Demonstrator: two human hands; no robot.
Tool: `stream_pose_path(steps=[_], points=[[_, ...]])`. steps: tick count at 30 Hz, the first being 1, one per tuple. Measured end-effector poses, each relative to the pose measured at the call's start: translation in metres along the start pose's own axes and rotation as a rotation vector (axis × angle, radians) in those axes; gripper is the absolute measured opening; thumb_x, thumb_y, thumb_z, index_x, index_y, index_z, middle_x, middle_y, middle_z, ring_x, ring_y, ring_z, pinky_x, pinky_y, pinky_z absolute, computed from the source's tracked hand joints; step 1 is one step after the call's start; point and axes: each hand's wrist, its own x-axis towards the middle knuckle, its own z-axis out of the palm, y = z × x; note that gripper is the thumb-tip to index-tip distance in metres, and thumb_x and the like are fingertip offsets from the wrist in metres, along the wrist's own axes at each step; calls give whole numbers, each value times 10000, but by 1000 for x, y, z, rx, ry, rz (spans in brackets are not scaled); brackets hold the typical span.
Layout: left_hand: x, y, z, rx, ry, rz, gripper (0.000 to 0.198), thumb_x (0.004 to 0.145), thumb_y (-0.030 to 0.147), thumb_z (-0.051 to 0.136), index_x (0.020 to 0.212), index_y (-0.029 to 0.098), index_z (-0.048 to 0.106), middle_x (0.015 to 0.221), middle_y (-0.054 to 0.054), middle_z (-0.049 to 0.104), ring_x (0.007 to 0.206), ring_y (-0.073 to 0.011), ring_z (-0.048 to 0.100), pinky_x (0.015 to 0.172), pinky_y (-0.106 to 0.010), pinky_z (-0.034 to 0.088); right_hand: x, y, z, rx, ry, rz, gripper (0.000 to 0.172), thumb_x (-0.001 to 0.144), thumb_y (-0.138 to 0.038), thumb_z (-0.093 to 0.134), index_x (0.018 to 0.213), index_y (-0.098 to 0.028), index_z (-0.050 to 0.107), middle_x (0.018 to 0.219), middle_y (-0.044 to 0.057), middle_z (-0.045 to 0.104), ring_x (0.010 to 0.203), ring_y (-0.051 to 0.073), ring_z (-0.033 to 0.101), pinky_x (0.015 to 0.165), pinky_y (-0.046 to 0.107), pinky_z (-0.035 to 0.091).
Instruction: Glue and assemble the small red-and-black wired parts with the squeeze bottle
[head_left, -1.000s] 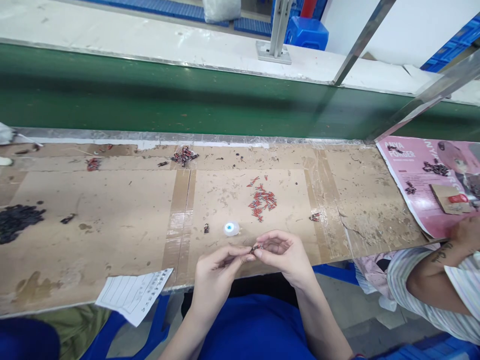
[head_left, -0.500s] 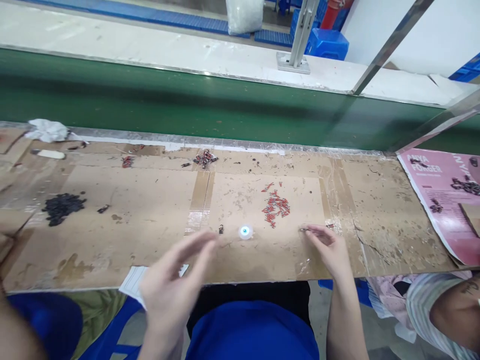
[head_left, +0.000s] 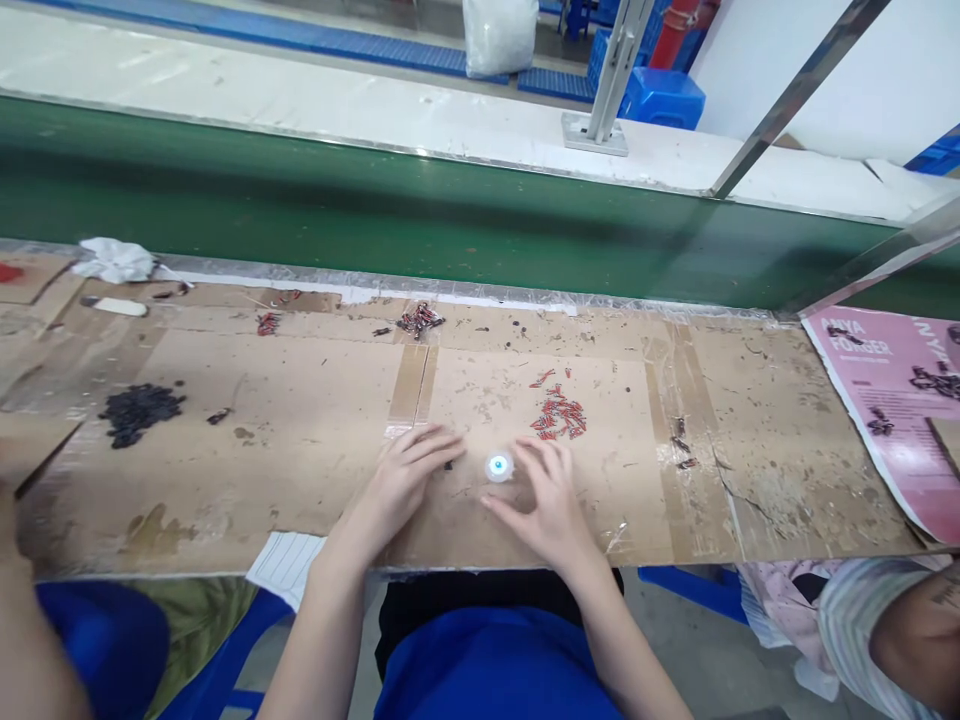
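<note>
A small round translucent disc [head_left: 499, 467] with a blue centre lies on the cardboard-covered table. My right hand [head_left: 549, 500] is just right of it, with thumb and fingers spread apart around its near side. To the left, my left hand [head_left: 405, 480] rests low over the cardboard, fingers stretched to the right. Close to its fingertips is a small dark part [head_left: 448, 465], partly covered; its kind is too small to make out. Behind my right hand lies a loose pile of small red-and-dark parts [head_left: 561, 415].
Black pieces [head_left: 142, 412] are heaped at the left. More small parts [head_left: 420, 320] lie along the back edge, and a few [head_left: 681, 445] on the tape at right. A pink poster [head_left: 877, 400] covers the right end. Other people sit on both sides.
My right hand has moved left from the small part it held near the tape to the disc, leaving parts on the tape. My left hand has moved forward and down onto the table.
</note>
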Motion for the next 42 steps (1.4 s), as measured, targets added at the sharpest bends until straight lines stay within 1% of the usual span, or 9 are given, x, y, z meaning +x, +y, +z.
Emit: stream_pose_path(steps=[3,5,10,12,16,19,23,29,42], points=[[0,-7,3,7,-15,19,429,888,81,388,1049,273,736,1003,-66,751,1030,-235,650,904,-439,565,6,0,14,133,-47,-3,264,801,-265,738,1049,-236,654,1224,120,661,1207,297,525,1030,525,458],[-1,-7,2,3,1,28,349,922,141,426,997,262,744,924,-73,742,921,-223,658,819,-385,577,7,4,13,285,-60,49,216,808,-278,726,996,-232,631,1176,105,692,1160,267,583,1010,485,476],[0,8,7,-39,32,14,269,964,285,479,935,261,745,849,-58,717,840,-206,637,759,-341,548,-4,12,-7,646,-53,268,464,646,-545,819,935,-216,667,885,46,726,799,204,679,743,330,549],[-1,19,14,-65,25,23,275,973,288,470,943,264,742,866,-54,719,838,-199,630,755,-337,534,-9,15,-13,807,28,320,540,549,-613,841,891,-219,703,823,42,720,701,197,658,630,307,533],[-3,41,29,-95,90,6,212,958,268,522,937,255,732,860,-42,715,875,-202,615,788,-347,511,-13,20,-20,1064,223,488,512,489,-586,859,819,-220,722,719,31,701,563,165,605,504,274,482],[-5,50,36,-108,153,-33,151,929,243,575,940,247,726,859,-35,704,917,-204,605,821,-344,510,-12,20,-20,1035,335,545,445,467,-498,870,768,-210,717,725,40,714,601,176,629,557,285,514],[-6,50,38,-128,168,-36,126,911,228,606,945,251,725,862,-22,706,943,-198,607,856,-341,513,-10,17,-14,835,407,571,277,608,-451,793,687,-197,717,691,52,737,611,192,656,609,310,544],[-5,49,38,-111,194,-21,122,923,250,596,920,246,717,815,-16,699,912,-194,603,830,-341,503,-10,15,-6,550,389,502,289,675,-456,753,636,-172,715,616,53,727,551,196,650,520,293,527],[-8,47,41,-84,179,-35,101,920,242,602,912,252,702,798,8,725,946,-206,599,849,-364,447,-10,15,-7,530,294,493,264,696,-437,749,675,-173,761,646,60,750,562,198,657,528,288,525]])
